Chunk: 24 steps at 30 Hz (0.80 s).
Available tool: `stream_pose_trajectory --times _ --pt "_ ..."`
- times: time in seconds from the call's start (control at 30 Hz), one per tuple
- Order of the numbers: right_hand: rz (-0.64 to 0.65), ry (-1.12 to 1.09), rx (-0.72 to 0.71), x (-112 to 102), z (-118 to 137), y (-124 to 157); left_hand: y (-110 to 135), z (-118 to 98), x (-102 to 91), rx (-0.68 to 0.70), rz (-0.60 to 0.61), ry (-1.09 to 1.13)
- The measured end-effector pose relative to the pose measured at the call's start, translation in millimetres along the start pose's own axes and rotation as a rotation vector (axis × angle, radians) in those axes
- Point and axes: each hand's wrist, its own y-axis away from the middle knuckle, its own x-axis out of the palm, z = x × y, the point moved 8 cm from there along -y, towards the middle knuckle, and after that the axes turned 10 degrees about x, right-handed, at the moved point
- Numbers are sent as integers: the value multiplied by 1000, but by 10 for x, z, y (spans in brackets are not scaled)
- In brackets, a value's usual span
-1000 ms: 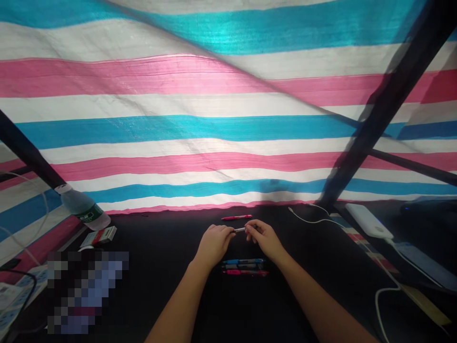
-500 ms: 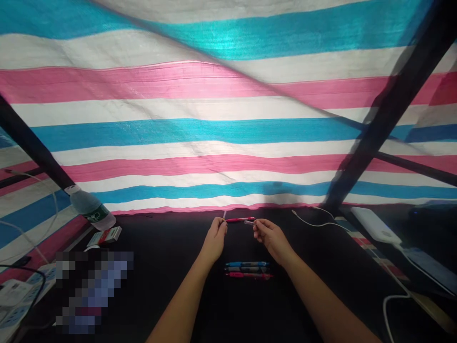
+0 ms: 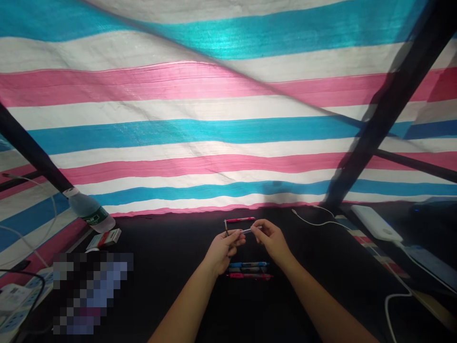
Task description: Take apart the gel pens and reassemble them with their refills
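My left hand (image 3: pixel 224 247) is closed on a thin dark pen refill (image 3: pixel 226 227) that sticks upward from the fingers. My right hand (image 3: pixel 272 240) pinches a slim clear pen barrel (image 3: pixel 250 230), its tip pointing left toward the left hand's fingertips. Both hands hover over a black table (image 3: pixel 171 257). Just beyond them lies a red pen (image 3: pixel 240 219). Near my wrists three pens lie side by side: a blue pen (image 3: pixel 248 264), a dark pen (image 3: pixel 246 269) and a pink pen (image 3: pixel 250 276).
A striped pink, blue and white tarp (image 3: pixel 200 124) hangs behind the table. At the left stand a tilted water bottle (image 3: pixel 89 211), a small red-and-white box (image 3: pixel 104 237) and a power strip (image 3: pixel 16 297). At the right lie a white power bank (image 3: pixel 374 222) and white cables (image 3: pixel 314 216).
The hands were joined on one pen, then pulled apart with a piece in each. Now they have come back together and lower, the barrel's tip near the left fingers.
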Motion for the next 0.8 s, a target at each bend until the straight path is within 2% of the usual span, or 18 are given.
stream_pose_trajectory --times 0.17,0.33,0.63,0.73,0.8 --pt "19 -37 -14 31 38 28 26 96 34 -98 10 69" --pt "6 -55 -27 7 54 38 31 124 61 -134 24 125" --pt "-29 -120 4 -43 50 19 19 -8 39 -43 -1 119" --pt "-36 -216 66 -57 -3 -6 -7 -71 14 -3 0 152" --pt "7 -326 137 -38 -63 -27 -15 -104 7 9 0 187"
